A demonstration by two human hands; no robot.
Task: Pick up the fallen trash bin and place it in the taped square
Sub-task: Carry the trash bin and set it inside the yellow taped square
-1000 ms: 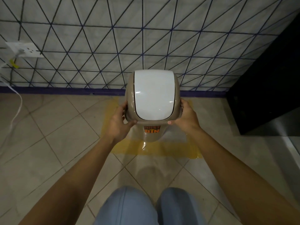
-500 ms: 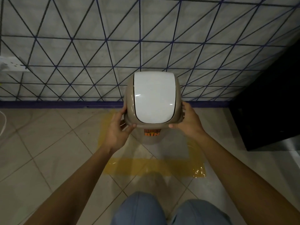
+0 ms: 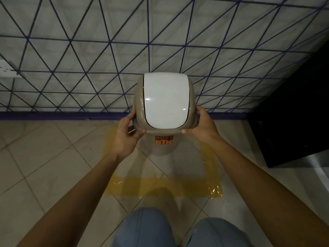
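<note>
- Both my hands, left hand (image 3: 124,138) and right hand (image 3: 203,127), clamp the lid rim of the upright beige plastic trash bin with white swing lid (image 3: 165,104).
- It looks light, stiff and glossy, so I judge a rim hold safest.
- Bin sits over the yellow taped square (image 3: 160,186) on the tiled floor (image 3: 44,166), toward the square's wall-side edge.

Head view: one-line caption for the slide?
Both hands, left and right, hold an upright tan trash bin by its lid rim over the yellow taped square beside the tiled wall.

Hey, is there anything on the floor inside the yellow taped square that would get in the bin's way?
Nothing visible does. The trash bin is upright, held at its rim by the left hand and right hand, over the taped square. The floor tiles showing inside the tape are bare; the patch right under the bin is hidden.
</note>
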